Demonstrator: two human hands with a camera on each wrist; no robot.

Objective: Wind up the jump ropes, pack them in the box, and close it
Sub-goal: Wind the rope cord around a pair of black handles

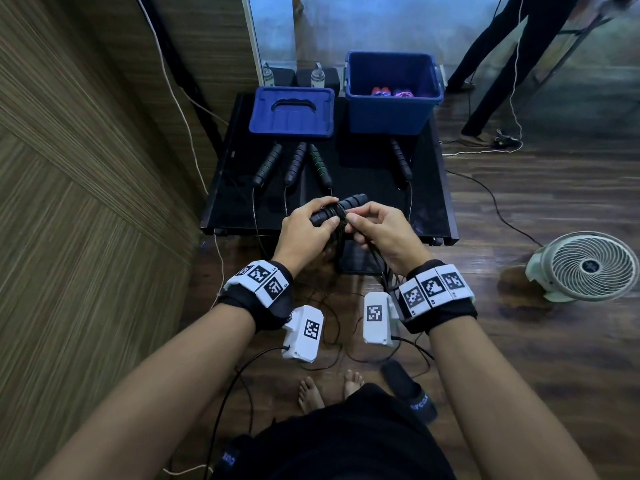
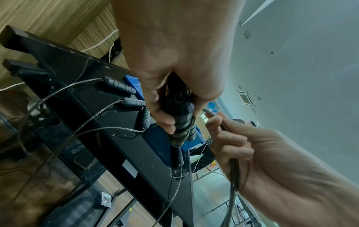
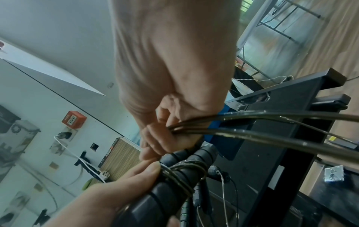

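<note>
Above the near edge of the black desk (image 1: 429, 188), the left hand (image 1: 304, 226) grips 2 black jump-rope handles (image 1: 341, 207) held side by side, its fingers (image 3: 147, 172) curled round them with cord wound across. The right hand (image 1: 381, 230) pinches a bundle of cord strands (image 3: 252, 126) just beside the handles. 4 more handles (image 1: 294, 164) lie on the desk before the blue lid (image 1: 292, 112) and the open blue box (image 1: 391, 95).

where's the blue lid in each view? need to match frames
Head: blue lid on the black table, upper centre, left of the blue box.
Left wrist: a blue sliver behind the left hand.
Right wrist: not identifiable.
Shared landmark: the black table.
</note>
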